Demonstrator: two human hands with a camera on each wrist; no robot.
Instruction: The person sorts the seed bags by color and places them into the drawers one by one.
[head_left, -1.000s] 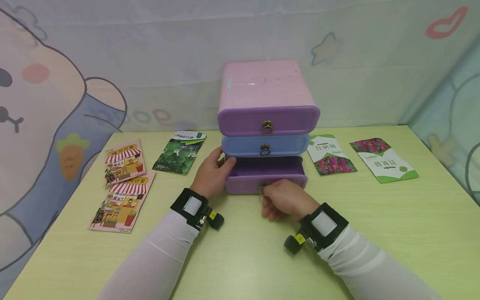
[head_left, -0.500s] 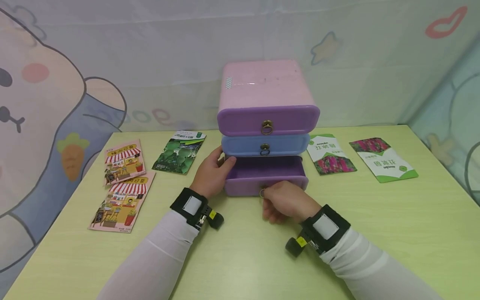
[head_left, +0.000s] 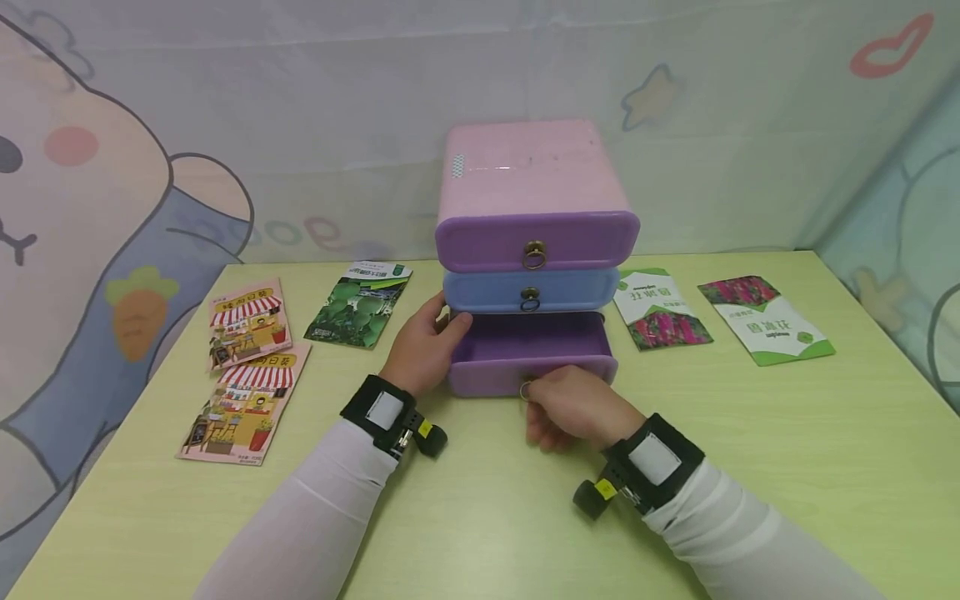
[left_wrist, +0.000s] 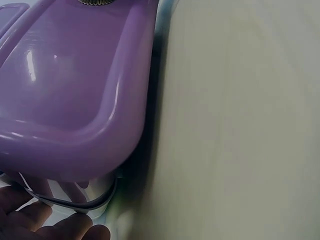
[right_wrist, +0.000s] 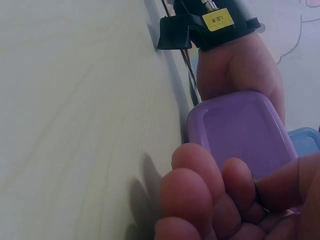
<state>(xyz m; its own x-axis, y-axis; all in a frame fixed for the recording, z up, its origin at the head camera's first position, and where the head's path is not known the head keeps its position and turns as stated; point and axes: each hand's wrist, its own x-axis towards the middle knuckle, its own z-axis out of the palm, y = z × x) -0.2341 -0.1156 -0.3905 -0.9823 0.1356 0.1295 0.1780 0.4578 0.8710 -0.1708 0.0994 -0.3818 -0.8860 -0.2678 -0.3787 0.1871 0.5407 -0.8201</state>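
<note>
A three-tier drawer unit (head_left: 536, 171) has a pink top and purple and blue fronts. Its purple bottom drawer (head_left: 487, 379) is pulled partway out, showing a dark purple inside with nothing visible in it. My left hand (head_left: 423, 346) holds the unit by its lower left side, thumb at the front edge and fingers along the wall; in the left wrist view, fingertips (left_wrist: 75, 225) touch that wall beneath the drawer front. With thumb and forefinger, my right hand (head_left: 577, 404) pinches the bottom drawer's ring pull (head_left: 526, 390). Its other fingers curl loosely below.
Two pink illustrated seed packets (head_left: 243, 408) overlap at the left. A green leafy packet (head_left: 360, 304) lies nearer the unit. On the right are two white-and-green flower packets, one beside the unit (head_left: 663, 308) and one farther out (head_left: 765, 321). A printed cloth hangs behind the table (head_left: 480, 508).
My right hand has moved slightly toward me with the ring pull, and the bottom drawer has slid a little farther out. The left hand stays in place.
</note>
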